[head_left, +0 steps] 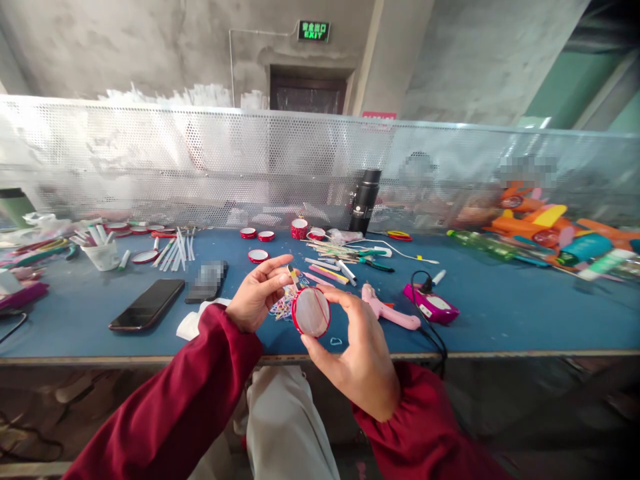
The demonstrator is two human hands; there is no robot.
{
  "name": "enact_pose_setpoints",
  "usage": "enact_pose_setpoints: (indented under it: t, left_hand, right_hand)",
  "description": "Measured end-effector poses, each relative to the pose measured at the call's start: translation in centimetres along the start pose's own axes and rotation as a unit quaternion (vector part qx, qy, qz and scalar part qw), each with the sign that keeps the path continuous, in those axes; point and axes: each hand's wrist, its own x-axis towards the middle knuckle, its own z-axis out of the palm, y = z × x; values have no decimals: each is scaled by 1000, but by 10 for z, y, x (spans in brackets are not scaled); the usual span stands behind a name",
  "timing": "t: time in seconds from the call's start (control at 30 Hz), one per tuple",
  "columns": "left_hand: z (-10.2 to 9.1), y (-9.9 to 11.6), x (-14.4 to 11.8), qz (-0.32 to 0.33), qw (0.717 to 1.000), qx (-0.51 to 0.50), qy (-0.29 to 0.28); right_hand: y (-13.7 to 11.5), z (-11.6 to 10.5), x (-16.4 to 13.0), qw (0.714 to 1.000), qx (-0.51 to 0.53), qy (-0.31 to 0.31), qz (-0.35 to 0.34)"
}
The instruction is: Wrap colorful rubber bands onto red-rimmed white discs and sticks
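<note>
My right hand [357,353] grips a small drum-like disc [313,313] by its edges, thumb below and fingers above. The disc has a red rim and a pale face, crossed by a thin reddish line. My left hand [260,293] is at the disc's upper left, thumb and forefinger pinched on a thin stick [293,275] with a yellowish and dark end. Whether the stick is fixed to the disc I cannot tell. Behind the hands lies a pile of coloured rubber bands [283,307], partly hidden by the disc and fingers.
A pink glue gun [393,312] and a purple device [431,304] with a black cable lie right. Left are a phone [147,305] and a white cup [101,256] of markers. Behind stand red round pieces [259,256], green-handled pliers [375,261] and a black flask [365,201].
</note>
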Motion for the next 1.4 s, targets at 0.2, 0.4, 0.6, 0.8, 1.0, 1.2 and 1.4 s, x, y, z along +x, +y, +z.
enact_pose_setpoints:
  t: [0.2, 0.4, 0.6, 0.8, 1.0, 1.2, 1.4]
  left_hand:
    - [1, -1, -1, 1, 1000, -12, 1]
    - [2, -2, -2, -2, 1000, -20, -1]
    - [-3, -5, -1, -1, 999, -35, -10]
    - [-2, -6, -3, 0, 999, -40, 12]
    - [5, -19, -22, -26, 997, -3, 69]
    - [19, -36, -38, -49, 997, 30, 52]
    - [24, -42, -33, -26, 998, 29, 45]
  right_hand:
    - [0, 2, -1, 1000, 4, 3, 6]
    - [0, 3, -1, 1000, 8, 1, 11]
    - [-1, 2, 0, 1000, 4, 7, 16]
    - [1, 2, 1, 1000, -5, 12, 13]
    - [5, 8, 6, 994, -85, 67, -21]
    - [3, 20, 7, 985, -144, 90, -18]
    - [-1, 33, 9, 987, -143, 76, 12]
